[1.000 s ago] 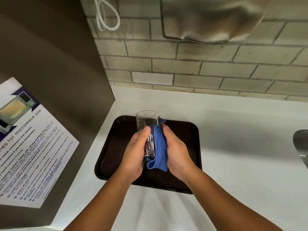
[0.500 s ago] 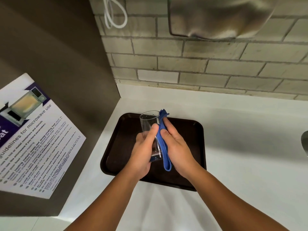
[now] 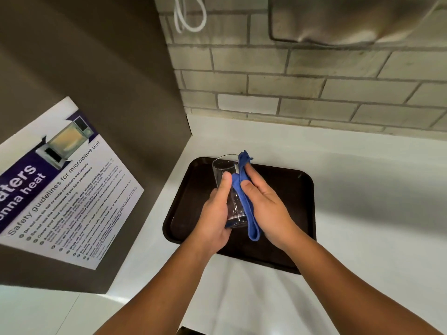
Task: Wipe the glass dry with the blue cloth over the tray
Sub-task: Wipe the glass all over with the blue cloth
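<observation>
A clear drinking glass [image 3: 223, 166] is held upright above the dark brown tray [image 3: 290, 189]. My left hand [image 3: 215, 213] grips its left side, thumb up along the wall. A blue cloth [image 3: 246, 204] lies folded against the glass's right side, one corner sticking up past the rim and its tail hanging below the base. My right hand [image 3: 263, 206] presses the cloth flat onto the glass with fingers extended. The lower part of the glass is hidden behind both hands.
The tray lies on a white counter [image 3: 362, 201] in a corner. A brown panel with a microwave safety poster [image 3: 60, 184] stands at the left. A brick wall [image 3: 290, 81] rises behind, with a metal fixture [image 3: 350, 18] and a white cable loop [image 3: 191, 15].
The cloth has gone from bunched around the glass to a flatter fold along its right side, and my right hand has slid up toward the rim. The view has shifted left.
</observation>
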Available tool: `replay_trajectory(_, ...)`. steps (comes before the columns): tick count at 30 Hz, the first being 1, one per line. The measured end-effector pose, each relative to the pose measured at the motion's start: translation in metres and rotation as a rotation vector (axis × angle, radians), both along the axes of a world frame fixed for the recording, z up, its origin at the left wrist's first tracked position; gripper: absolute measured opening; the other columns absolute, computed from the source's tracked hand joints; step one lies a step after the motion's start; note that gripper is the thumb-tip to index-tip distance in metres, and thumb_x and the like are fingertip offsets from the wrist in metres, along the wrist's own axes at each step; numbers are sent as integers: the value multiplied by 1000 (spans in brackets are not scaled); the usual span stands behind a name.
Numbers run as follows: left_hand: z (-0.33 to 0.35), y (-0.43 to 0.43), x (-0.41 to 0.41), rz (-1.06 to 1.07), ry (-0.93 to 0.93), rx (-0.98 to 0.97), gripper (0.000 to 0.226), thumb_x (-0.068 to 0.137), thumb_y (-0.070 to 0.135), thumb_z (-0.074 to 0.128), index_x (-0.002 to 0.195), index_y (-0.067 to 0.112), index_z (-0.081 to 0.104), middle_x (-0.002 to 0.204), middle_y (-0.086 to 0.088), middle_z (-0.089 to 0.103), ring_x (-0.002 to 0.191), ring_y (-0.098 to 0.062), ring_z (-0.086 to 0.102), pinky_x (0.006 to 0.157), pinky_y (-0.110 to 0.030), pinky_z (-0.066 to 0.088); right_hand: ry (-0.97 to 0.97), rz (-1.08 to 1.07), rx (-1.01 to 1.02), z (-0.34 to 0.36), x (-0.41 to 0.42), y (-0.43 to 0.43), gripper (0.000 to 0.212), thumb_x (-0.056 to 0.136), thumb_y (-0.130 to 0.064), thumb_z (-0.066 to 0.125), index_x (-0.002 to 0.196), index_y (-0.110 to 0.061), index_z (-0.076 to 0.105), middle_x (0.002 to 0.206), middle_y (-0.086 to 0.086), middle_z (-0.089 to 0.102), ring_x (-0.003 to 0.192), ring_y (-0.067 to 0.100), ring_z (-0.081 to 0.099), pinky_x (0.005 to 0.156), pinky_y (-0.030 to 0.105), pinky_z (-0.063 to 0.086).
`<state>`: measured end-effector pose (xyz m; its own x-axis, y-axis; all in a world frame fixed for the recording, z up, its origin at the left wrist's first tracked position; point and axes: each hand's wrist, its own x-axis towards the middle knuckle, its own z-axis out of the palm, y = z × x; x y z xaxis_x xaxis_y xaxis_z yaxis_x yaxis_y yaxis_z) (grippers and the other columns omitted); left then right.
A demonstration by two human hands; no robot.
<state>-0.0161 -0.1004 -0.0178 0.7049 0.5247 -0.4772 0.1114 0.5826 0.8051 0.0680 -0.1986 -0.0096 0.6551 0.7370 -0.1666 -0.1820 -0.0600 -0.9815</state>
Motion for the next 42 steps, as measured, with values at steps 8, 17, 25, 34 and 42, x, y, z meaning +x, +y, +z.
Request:
replay_trajectory(8, -7, 10, 1, 80, 5, -5, 59, 107, 67, 54, 128, 22, 85, 128, -16, 84, 115, -30, 83, 84, -36, 68, -196, 99, -10, -6, -3, -2, 47, 115, -31, 46, 158, -49, 43, 160, -25, 46, 138, -12, 53, 107, 10, 48)
replay_trajectory(17, -4, 8, 2, -20, 52, 71, 75, 76, 67, 90, 132, 19, 79, 126, -15, 85, 113, -31, 84, 91, -43, 68, 560, -137, 33, -19, -6, -2, 34, 108, -43, 57, 120, -25, 83, 118, 11, 84, 106, 24, 82, 84, 33, 67)
replay_trajectory(25, -12, -4, 11, 124, -80, 628, 60, 81, 60, 80, 132, 30, 71, 123, -15, 76, 113, -24, 78, 97, -36, 65, 918, -239, 122, -34, -19, -5, 41, 107, -39, 59, 116, -6, 82, 113, 16, 84, 103, 26, 82, 88, 39, 68)
replay_trajectory(34, -20, 11, 11, 143, -68, 581, 68, 78, 54, 85, 135, 21, 67, 111, 1, 86, 107, -16, 82, 94, -33, 66, 723, -244, 104, -37, -6, -15, 38, 110, -36, 57, 122, -9, 81, 121, 18, 82, 109, 31, 80, 98, 45, 63)
replay_trajectory(42, -18, 4, 11, 94, 3, 222, 71, 84, 69, 70, 137, 22, 69, 131, -15, 80, 117, -33, 81, 105, -58, 63, 307, -171, 67, -27, -8, -17, 34, 115, -28, 46, 144, -33, 63, 138, 1, 75, 123, 17, 73, 110, 38, 56)
